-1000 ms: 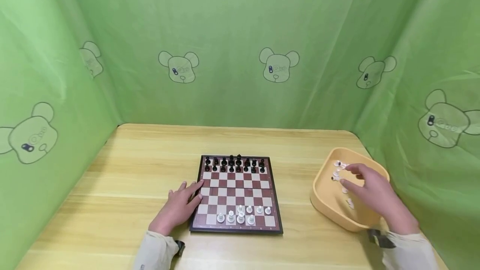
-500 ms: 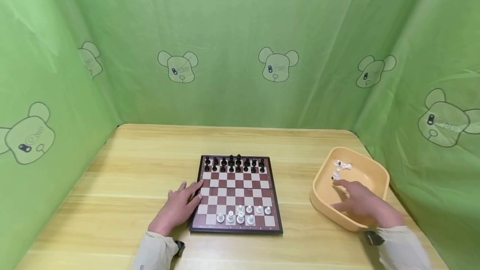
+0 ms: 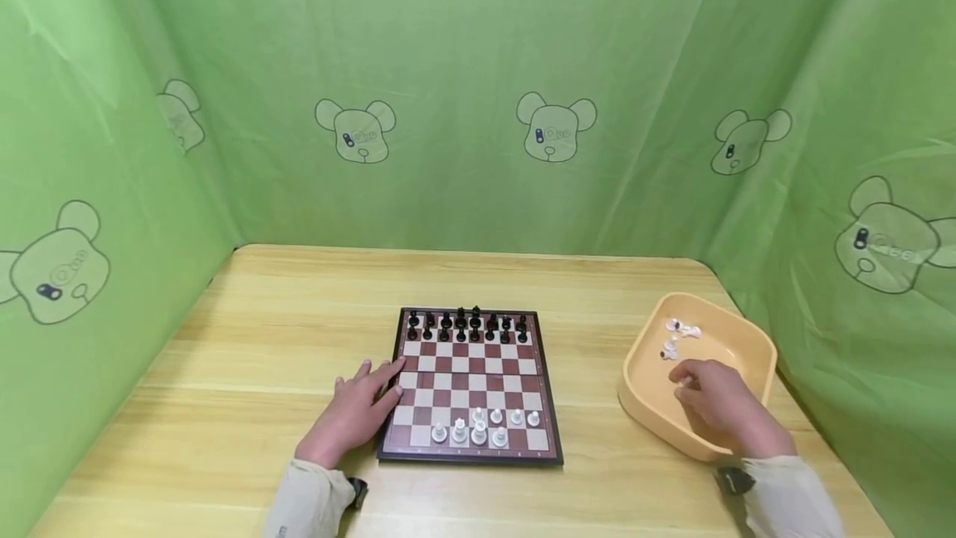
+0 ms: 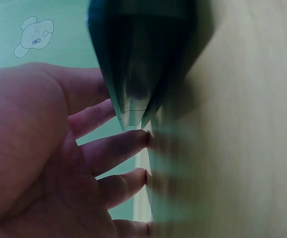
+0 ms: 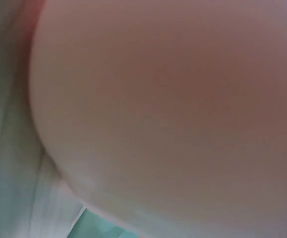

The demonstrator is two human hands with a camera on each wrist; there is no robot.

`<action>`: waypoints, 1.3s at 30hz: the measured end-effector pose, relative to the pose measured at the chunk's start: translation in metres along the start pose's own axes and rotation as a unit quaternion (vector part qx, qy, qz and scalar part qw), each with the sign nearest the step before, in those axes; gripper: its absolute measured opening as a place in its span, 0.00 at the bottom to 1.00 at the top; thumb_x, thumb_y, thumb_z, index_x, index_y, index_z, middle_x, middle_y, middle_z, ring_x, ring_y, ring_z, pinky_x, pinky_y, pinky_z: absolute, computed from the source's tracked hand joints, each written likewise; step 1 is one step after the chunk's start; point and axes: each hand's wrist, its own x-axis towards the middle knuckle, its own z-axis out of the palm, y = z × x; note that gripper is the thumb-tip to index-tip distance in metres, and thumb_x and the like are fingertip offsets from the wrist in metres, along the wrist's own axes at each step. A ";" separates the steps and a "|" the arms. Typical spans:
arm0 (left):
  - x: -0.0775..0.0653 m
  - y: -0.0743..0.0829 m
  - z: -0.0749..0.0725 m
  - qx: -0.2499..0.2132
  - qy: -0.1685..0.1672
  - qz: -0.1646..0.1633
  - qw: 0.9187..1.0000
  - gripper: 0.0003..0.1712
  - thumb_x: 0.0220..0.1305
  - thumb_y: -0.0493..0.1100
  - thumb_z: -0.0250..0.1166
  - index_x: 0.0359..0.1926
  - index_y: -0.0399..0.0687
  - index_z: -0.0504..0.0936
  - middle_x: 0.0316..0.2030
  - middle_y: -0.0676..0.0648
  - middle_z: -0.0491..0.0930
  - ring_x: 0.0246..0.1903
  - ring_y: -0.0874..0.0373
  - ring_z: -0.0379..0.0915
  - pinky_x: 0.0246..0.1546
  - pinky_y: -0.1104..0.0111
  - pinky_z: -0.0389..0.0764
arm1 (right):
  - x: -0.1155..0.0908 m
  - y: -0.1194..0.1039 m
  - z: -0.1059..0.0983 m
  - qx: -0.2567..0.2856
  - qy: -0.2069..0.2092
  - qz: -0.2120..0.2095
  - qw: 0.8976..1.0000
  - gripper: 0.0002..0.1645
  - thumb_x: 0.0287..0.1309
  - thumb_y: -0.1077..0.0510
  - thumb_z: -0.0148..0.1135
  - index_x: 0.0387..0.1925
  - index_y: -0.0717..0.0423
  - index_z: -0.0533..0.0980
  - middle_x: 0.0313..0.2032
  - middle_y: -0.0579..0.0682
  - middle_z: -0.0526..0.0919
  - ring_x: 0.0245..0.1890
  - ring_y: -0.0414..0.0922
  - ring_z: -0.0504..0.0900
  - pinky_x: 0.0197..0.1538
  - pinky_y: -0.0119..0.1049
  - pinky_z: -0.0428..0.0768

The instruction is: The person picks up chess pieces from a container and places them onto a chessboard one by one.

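Two hands, well apart. L hand [image 3: 353,412]: fingers spread, index + thumb at L edge of chess board [image 3: 469,384], other fingertips down on surface [image 3: 299,314]. R hand [image 3: 717,398]: fingers curled down inside orange tray [image 3: 651,379], nr loose white pieces [image 3: 693,331]; cannot tell if gripping any, fingertips partly hidden. Standing white pieces [image 3: 459,433] on near rows of board, black pieces [image 3: 460,336] on far rows. Poss. faults: pinch too shallow, hence small piece slipping; R fingers brushing neighbours, i.e. rolling pieces away; tray rim caught by R wrist on lifting, w/ tray tipping; L-hand nudge sliding board + toppling pieces.
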 end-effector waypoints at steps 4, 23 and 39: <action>-0.001 0.000 0.000 -0.001 0.000 -0.001 1.000 0.29 0.78 0.47 0.57 0.76 0.51 0.70 0.72 0.34 0.67 0.76 0.29 0.48 0.71 0.28 0.37 | 0.000 -0.001 0.002 0.000 0.016 0.000 1.000 0.05 0.56 0.70 0.67 0.35 0.62 0.83 0.31 0.51 0.85 0.34 0.47 0.81 0.41 0.47 0.81; -0.001 -0.002 0.003 -0.005 0.000 0.000 1.000 0.29 0.78 0.47 0.57 0.76 0.51 0.70 0.72 0.34 0.68 0.76 0.29 0.48 0.71 0.28 0.37 | -0.003 -0.011 0.003 0.037 0.022 0.030 0.999 0.04 0.61 0.66 0.67 0.39 0.59 0.82 0.32 0.46 0.83 0.33 0.42 0.78 0.37 0.35 0.78; 0.001 -0.001 0.001 -0.003 0.004 0.004 1.000 0.29 0.78 0.47 0.58 0.76 0.51 0.70 0.72 0.34 0.68 0.76 0.29 0.48 0.71 0.28 0.37 | 0.002 -0.090 -0.045 0.087 0.228 -0.001 0.970 0.15 0.59 0.66 0.69 0.48 0.66 0.80 0.38 0.59 0.88 0.32 0.18 0.75 0.35 0.13 0.75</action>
